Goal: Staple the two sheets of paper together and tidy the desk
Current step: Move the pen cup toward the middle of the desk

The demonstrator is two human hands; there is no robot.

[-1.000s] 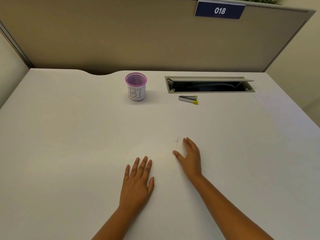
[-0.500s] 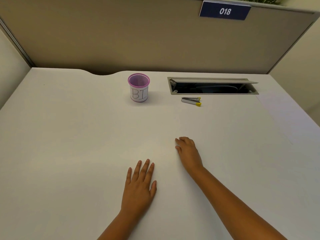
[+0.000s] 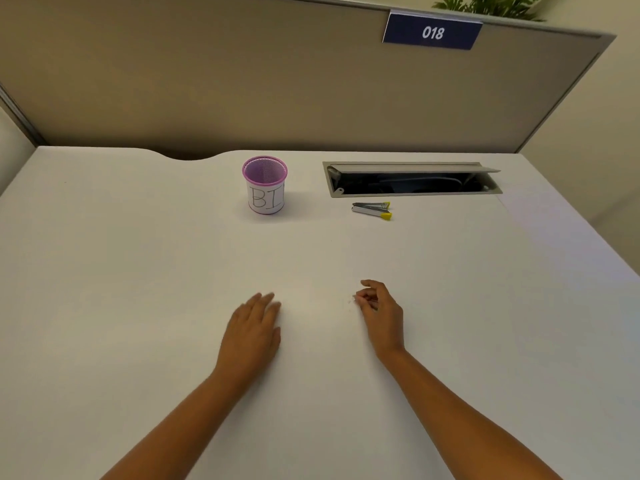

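Your right hand (image 3: 379,311), flat a second ago, now pinches tiny staple debris (image 3: 350,300) well short of the bin (image 3: 265,185); left hand (image 3: 251,336) stays open, signalling tidying.

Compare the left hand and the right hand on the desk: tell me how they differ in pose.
The left hand lies palm down with its fingers stretched out together; the right hand has its fingers curled in toward the thumb, as in a pinch. The left hand points away from the person, toward the purple cup; the right hand's fingertips turn inward, toward the left hand. Whether the right hand holds anything is too small to tell. Both are low over the white desk.
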